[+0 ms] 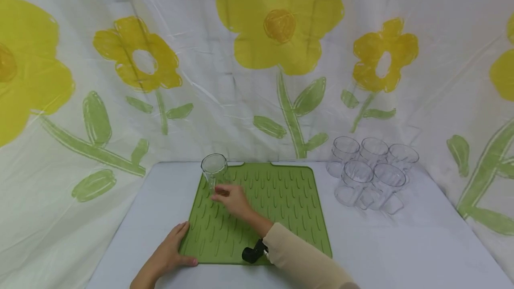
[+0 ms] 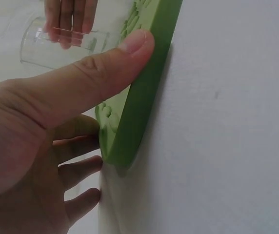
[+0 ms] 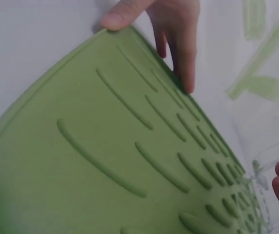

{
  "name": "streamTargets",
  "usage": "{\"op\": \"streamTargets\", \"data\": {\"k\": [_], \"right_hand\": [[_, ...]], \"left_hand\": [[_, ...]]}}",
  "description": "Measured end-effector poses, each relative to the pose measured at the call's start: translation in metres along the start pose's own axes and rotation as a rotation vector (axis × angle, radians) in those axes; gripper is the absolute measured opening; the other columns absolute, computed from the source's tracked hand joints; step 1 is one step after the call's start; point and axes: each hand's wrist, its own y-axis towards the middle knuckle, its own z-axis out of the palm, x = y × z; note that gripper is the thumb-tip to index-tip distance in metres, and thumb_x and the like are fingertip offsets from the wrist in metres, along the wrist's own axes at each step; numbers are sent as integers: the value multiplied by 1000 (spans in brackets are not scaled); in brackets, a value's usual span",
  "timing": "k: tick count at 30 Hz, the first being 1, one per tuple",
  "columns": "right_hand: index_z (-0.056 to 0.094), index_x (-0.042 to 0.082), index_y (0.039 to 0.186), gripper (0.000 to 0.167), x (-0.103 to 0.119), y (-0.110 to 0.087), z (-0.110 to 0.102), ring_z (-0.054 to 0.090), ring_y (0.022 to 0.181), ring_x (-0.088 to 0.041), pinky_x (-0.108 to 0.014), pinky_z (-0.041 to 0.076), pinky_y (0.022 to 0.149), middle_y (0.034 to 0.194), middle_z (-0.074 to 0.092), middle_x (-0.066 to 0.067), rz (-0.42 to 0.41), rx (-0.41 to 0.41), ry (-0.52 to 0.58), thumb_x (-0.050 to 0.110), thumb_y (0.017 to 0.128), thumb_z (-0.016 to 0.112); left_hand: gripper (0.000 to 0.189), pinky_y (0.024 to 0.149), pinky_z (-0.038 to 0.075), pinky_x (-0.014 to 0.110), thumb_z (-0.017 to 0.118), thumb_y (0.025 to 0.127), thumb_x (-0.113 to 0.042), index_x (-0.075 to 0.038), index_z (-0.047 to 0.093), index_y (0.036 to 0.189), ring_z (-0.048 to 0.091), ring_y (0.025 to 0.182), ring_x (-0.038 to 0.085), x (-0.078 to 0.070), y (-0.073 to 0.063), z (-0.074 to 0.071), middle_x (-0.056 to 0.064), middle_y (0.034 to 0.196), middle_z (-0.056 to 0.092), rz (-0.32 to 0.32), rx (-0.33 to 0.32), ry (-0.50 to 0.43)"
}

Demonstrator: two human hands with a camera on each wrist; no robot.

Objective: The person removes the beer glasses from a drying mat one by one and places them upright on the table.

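A green ridged mat (image 1: 277,217) lies on the white table. My left hand (image 1: 170,249) rests at its near left corner, thumb (image 2: 137,44) on the front edge and fairly straight fingers along the left edge. My right hand (image 1: 237,202) reaches across to the far left part of the mat. Its curled fingers hold a clear glass mug (image 1: 214,166) low on the near side. The mug stands upright there, mouth up. The left wrist view shows the right fingers (image 2: 71,19) against the glass; the exact grip on it is partly hidden.
Several clear glass mugs (image 1: 357,177) stand mouth up in a cluster on the table (image 1: 425,244), right of the mat. A white curtain (image 1: 225,101) with yellow flowers hangs behind the table. A black device (image 1: 253,253) is at the right wrist.
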Motion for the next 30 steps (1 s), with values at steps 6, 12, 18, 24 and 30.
{"op": "streamTargets", "data": {"k": [6, 12, 18, 24, 30], "right_hand": [[67, -9, 113, 26, -12, 3, 14, 70, 102, -34, -21, 59, 83, 109, 71, -23, 33, -70, 66, 4, 91, 65], [70, -6, 110, 23, -22, 5, 18, 71, 99, -30, -19, 58, 81, 106, 73, -20, -21, -89, 40, 7, 92, 64], [71, -7, 108, 22, -21, 5, 14, 70, 98, -35, -25, 60, 79, 105, 73, -21, -40, -110, 29, 5, 92, 64], [74, 0, 103, 18, -14, 2, 6, 71, 87, -25, -20, 58, 70, 97, 75, -15, -61, -176, -67, 12, 91, 67], [75, 0, 98, 15, -16, 2, -2, 69, 78, -21, -18, 56, 65, 90, 75, -13, -121, -222, -149, 12, 91, 68]], "left_hand": [[117, 109, 32, 66, 92, 54, -32, 13, 32, 144, 31, 135, 57, -1, -1, 0, 38, 147, 32, -12, 9, -13], [117, 110, 32, 65, 92, 55, -32, 13, 32, 144, 31, 136, 56, -2, 0, -1, 37, 147, 33, -13, 9, -12], [117, 109, 33, 65, 92, 55, -33, 13, 32, 145, 31, 136, 56, -1, 0, -3, 37, 147, 33, -11, 12, -13], [117, 110, 31, 65, 92, 56, -32, 12, 31, 146, 30, 137, 56, -1, -1, -2, 37, 148, 32, -17, 15, -35], [117, 111, 31, 65, 91, 56, -32, 12, 31, 146, 29, 137, 56, 0, -1, -1, 36, 149, 31, -18, 10, -39]]}}
